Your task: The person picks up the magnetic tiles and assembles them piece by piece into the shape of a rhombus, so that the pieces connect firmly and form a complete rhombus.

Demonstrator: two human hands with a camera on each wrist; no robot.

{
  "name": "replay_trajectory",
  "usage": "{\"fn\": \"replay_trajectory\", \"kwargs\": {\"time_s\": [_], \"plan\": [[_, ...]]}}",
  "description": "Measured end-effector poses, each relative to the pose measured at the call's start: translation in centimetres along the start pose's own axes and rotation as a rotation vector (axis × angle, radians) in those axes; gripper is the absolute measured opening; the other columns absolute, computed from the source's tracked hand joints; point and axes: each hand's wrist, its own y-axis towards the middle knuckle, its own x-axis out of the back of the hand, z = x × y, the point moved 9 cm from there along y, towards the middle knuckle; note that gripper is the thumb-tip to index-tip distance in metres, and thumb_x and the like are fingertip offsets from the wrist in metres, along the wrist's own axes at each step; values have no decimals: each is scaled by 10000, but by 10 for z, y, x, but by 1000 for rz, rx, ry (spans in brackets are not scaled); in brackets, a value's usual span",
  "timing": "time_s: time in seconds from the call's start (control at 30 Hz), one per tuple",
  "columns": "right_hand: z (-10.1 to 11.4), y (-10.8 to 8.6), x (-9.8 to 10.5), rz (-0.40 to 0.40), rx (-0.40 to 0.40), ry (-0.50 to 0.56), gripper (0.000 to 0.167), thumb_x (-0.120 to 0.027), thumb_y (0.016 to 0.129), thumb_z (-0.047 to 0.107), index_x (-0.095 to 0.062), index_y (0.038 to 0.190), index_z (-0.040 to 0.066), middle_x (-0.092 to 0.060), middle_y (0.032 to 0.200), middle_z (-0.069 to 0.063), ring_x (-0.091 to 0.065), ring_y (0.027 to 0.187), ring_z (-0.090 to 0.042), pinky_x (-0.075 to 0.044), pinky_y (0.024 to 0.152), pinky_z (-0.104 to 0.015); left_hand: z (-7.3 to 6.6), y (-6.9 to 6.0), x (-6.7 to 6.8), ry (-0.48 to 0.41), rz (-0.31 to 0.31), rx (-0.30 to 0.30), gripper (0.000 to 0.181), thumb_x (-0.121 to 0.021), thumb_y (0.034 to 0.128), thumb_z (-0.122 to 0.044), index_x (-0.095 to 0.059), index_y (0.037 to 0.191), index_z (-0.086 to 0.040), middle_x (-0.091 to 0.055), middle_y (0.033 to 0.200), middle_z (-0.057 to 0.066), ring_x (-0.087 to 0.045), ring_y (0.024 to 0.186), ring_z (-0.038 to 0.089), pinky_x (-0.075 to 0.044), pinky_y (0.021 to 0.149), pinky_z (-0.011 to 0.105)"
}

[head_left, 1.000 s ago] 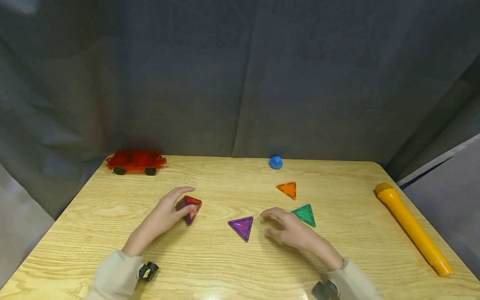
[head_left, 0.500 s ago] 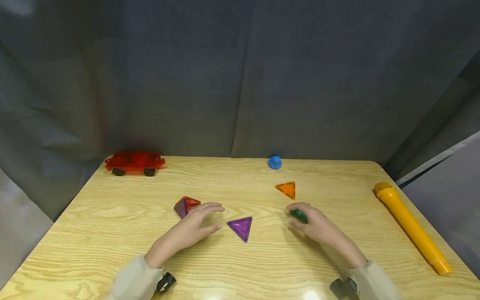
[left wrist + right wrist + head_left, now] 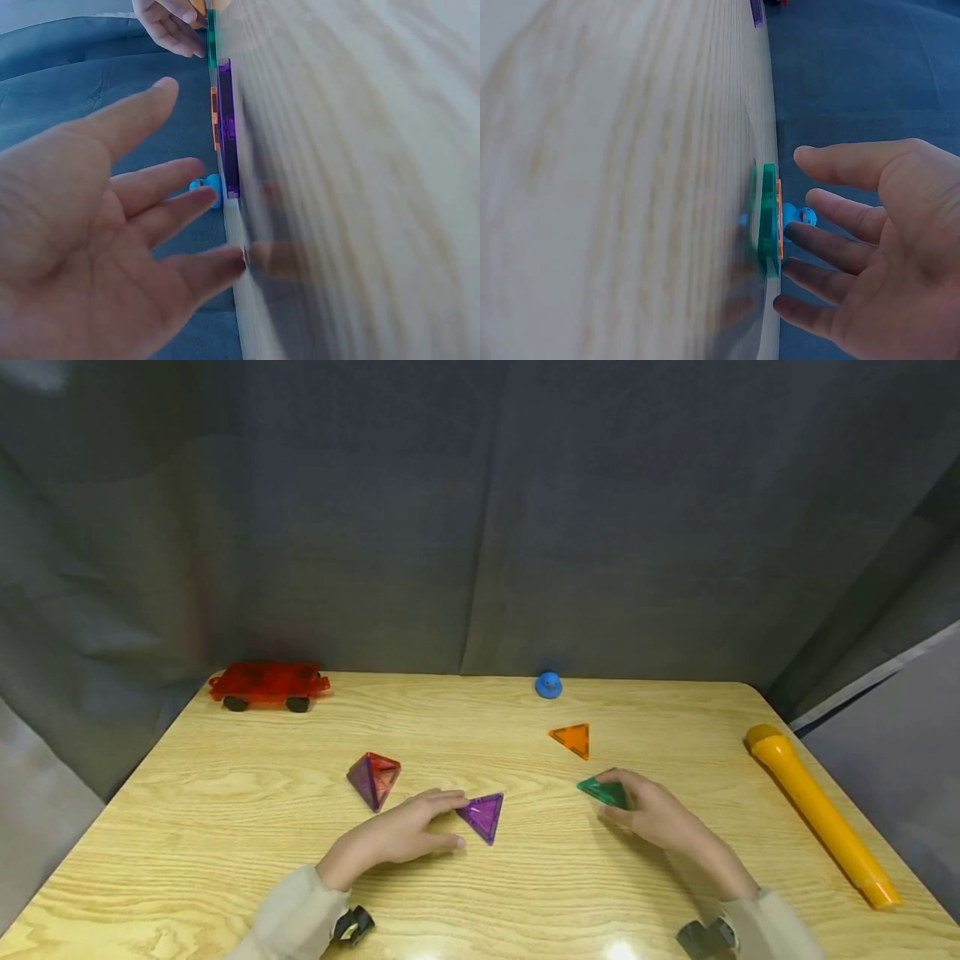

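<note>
My left hand [image 3: 405,832] hovers low over the wooden table, at the left corner of a flat purple triangular magnetic tile [image 3: 484,817]. In the left wrist view its fingers are spread, and the purple tile [image 3: 228,139] lies beyond them, apart from the thumb. On the other side, my right hand [image 3: 660,814] is over a green triangular tile [image 3: 600,790] and partly covers it. Relaxed, parted fingers face the green tile [image 3: 767,225] in the right wrist view; whether any fingertip touches it, I cannot tell. Neither hand grips anything.
A red and purple pyramid of tiles [image 3: 373,781] stands left of my left hand. Behind the green tile are an orange triangle [image 3: 576,740] and a blue toy duck [image 3: 548,685]. A red wheeled car base [image 3: 270,683] sits back left; a long yellow tube [image 3: 821,814] lies right.
My left hand has left the pyramid and moved right to the purple tile. My right hand has shifted right, from beside the purple tile to the green one.
</note>
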Motion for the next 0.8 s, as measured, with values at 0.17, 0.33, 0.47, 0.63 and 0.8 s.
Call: {"fn": "replay_trajectory", "kwargs": {"time_s": [0.17,0.33,0.47,0.63,0.8], "plan": [[-3,-1,-3,19,-19,-7,464,-644,914,195,-506,1314,4,-485,1308,-315,-522,1134,-416,-474,864,-542,2,2,-4,32,23,6,543,-578,950,-335,-480,1379,-16,-340,1499,173,-170,1399,456,-192,1100,606],[-2,-1,-3,13,-9,-10,464,-651,908,197,-511,1304,0,-493,1303,-311,-512,1149,-443,-460,883,-570,3,3,-6,42,35,1,528,-565,958,-322,-485,1369,-1,-348,1493,181,-157,1392,482,-192,1090,623],[-1,-1,-4,17,2,-6,474,-651,908,204,-507,1305,-11,-484,1308,-321,-494,1162,-478,-445,892,-598,2,2,-6,47,38,4,518,-560,961,-319,-489,1367,-6,-352,1492,176,-158,1390,484,-190,1087,628],[-1,-2,-7,28,13,23,487,-646,912,207,-491,1316,-17,-482,1306,-318,-471,1173,-504,-433,893,-622,0,1,-6,47,39,21,509,-560,962,-316,-493,1368,-17,-349,1495,165,-151,1395,476,-178,1089,631],[1,-3,-10,46,-16,61,487,-652,908,220,-496,1321,14,-484,1318,-302,-472,1191,-476,-429,915,-607,0,1,-6,44,37,29,512,-562,960,-321,-495,1367,-19,-348,1497,160,-142,1398,474,-168,1096,625]]}}
